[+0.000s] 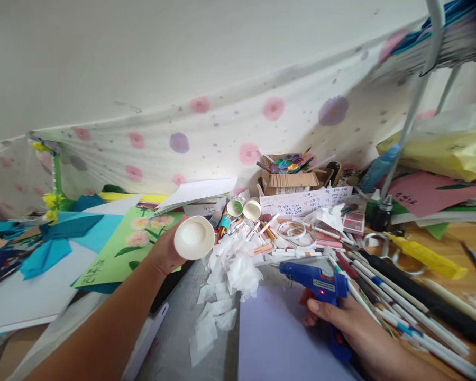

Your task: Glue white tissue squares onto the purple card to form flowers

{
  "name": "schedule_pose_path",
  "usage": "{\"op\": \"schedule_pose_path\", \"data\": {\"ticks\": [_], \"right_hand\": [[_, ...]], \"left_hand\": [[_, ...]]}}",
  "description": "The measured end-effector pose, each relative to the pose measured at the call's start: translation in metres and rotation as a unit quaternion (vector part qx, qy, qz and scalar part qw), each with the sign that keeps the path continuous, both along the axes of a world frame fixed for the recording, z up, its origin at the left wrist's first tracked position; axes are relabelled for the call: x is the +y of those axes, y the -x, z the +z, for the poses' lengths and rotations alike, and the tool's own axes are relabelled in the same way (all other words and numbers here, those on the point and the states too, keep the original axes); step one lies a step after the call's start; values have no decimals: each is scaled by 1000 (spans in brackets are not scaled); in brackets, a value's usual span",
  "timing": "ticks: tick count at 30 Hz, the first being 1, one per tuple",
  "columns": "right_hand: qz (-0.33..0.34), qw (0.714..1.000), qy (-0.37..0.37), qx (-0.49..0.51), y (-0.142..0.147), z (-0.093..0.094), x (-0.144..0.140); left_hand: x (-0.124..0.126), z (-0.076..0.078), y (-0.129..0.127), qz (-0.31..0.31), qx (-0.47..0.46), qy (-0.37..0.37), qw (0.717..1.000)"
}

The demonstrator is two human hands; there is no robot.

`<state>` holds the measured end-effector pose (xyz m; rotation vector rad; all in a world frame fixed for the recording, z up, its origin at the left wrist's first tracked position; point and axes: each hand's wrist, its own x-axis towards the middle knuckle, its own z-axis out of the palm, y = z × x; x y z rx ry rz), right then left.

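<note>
My left hand [170, 248] is wrapped round a white paper cup [194, 238], whose open mouth faces me; it is held up over the desk. In my right hand [333, 312] is a blue hot glue gun [315, 280] with a small red light lit on its side. Its nozzle points left, toward crumpled white tissue [240, 272]. Below the glue gun lies a sheet of purple paper [277, 333]. The inside of the cup looks white, and most of my left fingers are hidden behind it.
Pens and brushes [396, 296] spread over the right side, near a yellow-handled tool [428, 256]. Behind stands a cardboard box [287, 180] with paints. A green card [122, 248] with painted flowers and blue folded paper [63, 233] lie left. A white metal post [408, 116] rises at right.
</note>
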<state>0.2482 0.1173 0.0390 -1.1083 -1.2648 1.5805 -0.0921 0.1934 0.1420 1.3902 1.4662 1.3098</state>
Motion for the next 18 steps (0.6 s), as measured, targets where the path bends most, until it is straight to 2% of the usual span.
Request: {"op": "schedule_pose_path", "data": {"ticks": [5,8,11,14,16,17,18], "right_hand": [[-8,1000,7,-29,0,1,1],[-8,998,28,-51,-1,2,1],[-15,997,43,-61,0,3,1],[-26,998,38,-38,1,4,0],[-30,999,40,-22,1,5,-1],[-32,998,43,-14,1,5,0],[-33,998,46,-5,0,6,0]], "left_hand": [[27,-2,29,74,145,-7,987],[45,4,40,100,272,-33,957],[52,13,34,95,380,-75,917],[34,19,6,74,448,-121,883],[5,13,-24,40,470,-147,869],[-14,6,-41,0,483,-164,860],[-36,-5,-59,-74,506,-223,830]]}}
